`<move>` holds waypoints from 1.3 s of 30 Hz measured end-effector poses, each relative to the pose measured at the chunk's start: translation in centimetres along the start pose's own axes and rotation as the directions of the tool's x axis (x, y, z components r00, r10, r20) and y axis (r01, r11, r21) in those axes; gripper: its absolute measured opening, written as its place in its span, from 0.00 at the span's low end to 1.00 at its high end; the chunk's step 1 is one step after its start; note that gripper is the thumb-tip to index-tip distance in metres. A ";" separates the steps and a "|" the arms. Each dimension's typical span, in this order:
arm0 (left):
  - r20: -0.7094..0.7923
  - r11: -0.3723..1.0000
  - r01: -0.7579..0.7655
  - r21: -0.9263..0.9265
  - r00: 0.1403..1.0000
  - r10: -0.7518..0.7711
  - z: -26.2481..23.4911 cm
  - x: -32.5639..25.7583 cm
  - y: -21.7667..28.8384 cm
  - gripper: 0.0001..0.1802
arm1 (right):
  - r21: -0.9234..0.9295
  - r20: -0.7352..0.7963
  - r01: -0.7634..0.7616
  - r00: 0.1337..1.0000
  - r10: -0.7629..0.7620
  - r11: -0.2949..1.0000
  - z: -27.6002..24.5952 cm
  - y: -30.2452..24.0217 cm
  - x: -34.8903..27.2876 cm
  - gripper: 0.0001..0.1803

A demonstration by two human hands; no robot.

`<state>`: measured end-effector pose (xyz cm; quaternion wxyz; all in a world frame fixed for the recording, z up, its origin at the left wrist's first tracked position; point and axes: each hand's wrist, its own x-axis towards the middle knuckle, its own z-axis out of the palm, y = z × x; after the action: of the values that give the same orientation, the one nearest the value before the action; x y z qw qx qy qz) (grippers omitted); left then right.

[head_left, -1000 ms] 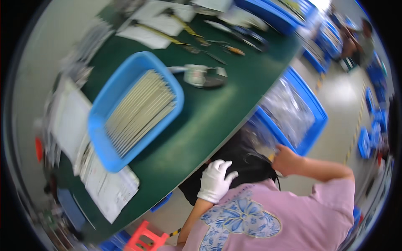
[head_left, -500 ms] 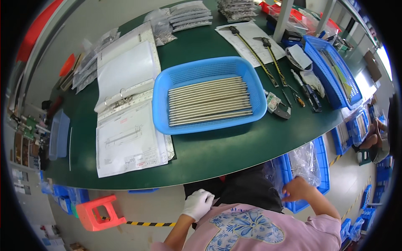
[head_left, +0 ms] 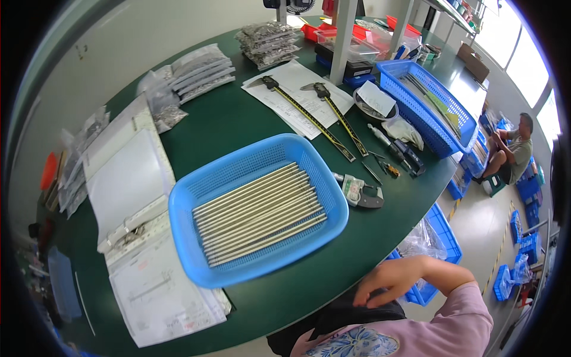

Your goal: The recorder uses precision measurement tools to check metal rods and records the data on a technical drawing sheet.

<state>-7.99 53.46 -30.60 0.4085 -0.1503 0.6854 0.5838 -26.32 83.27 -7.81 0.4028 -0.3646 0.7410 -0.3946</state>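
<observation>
An open ring binder [head_left: 134, 178] of white sheets lies left of a light-blue perforated plastic basket [head_left: 330, 190] holding slim silvery metal rods [head_left: 259, 214] on a dark-green table [head_left: 357, 238]. At its near edge, a person's bare right hand [head_left: 389, 281] hangs half-open, fingers bent, near a blue plastic crate [head_left: 450, 237]. The left hand's state cannot be told.

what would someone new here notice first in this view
Probably the light-blue basket of slim metal rods, set on the green table in mid-view. Beyond it, two calipers lie partly on white paper. The bare right hand hangs by the table's near edge, lower right.
</observation>
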 end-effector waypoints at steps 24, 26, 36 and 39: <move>-0.753 0.857 -0.276 -0.434 0.634 -0.177 -15.5 3.8 -6.4 0.19 | 0.310 -0.419 0.008 0.899 0.129 0.951 -2.3 1.7 3.3 0.10; -0.810 0.828 -0.339 -0.447 0.547 -0.213 -15.5 2.9 -9.6 0.18 | 0.220 -0.578 0.125 0.815 0.026 0.967 -0.7 2.0 2.2 0.10; -0.702 0.885 -0.465 0.010 0.628 0.338 -5.0 -1.7 9.9 0.08 | 0.464 -0.811 -0.034 0.385 0.439 0.885 8.0 8.7 -8.8 0.08; -0.170 0.822 -0.459 0.336 0.830 0.532 -1.7 -0.4 15.2 0.11 | 0.510 -0.747 -0.371 0.256 0.613 0.776 10.7 12.0 -10.0 0.10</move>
<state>-18.79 55.98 -20.02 0.1663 0.0200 0.8233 0.5424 -15.43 93.76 -19.15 0.0945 0.1998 0.8602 -0.4595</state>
